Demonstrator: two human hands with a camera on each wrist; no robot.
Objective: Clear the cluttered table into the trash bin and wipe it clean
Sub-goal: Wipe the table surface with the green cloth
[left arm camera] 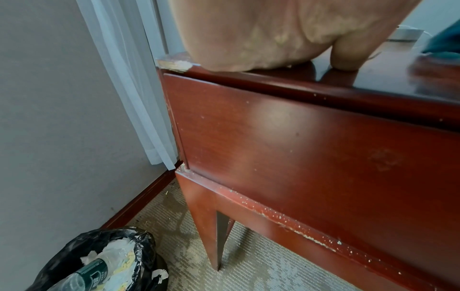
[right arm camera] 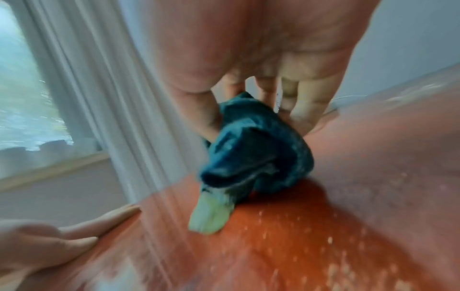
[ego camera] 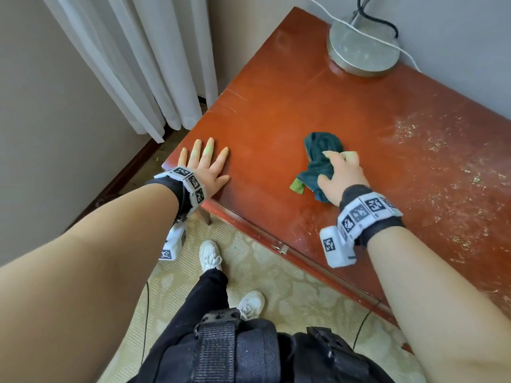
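wiping | right hand (ego camera: 341,175) grasps teal cloth (ego camera: 320,158) mid-table (ego camera: 276,106) | left hand (ego camera: 206,168) flat, released, at left corner | press firmly, sweep crumbs (ego camera: 442,167) from right edge toward trash bin (left arm camera: 99,261)

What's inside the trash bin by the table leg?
The trash bin has a black liner and holds a dark green bottle, white crumpled paper and yellowish bits. Anything deeper is covered by that top layer.

1. Black wristband under a white strap of square black-and-white coded markers (ego camera: 190,183) on each wrist
2. White boxy wrist camera (ego camera: 336,246), coded marker at 9 o'clock
3. Black trousers (ego camera: 206,295), white lace-up sneakers (ego camera: 210,255), black strapped waist pack (ego camera: 235,352)
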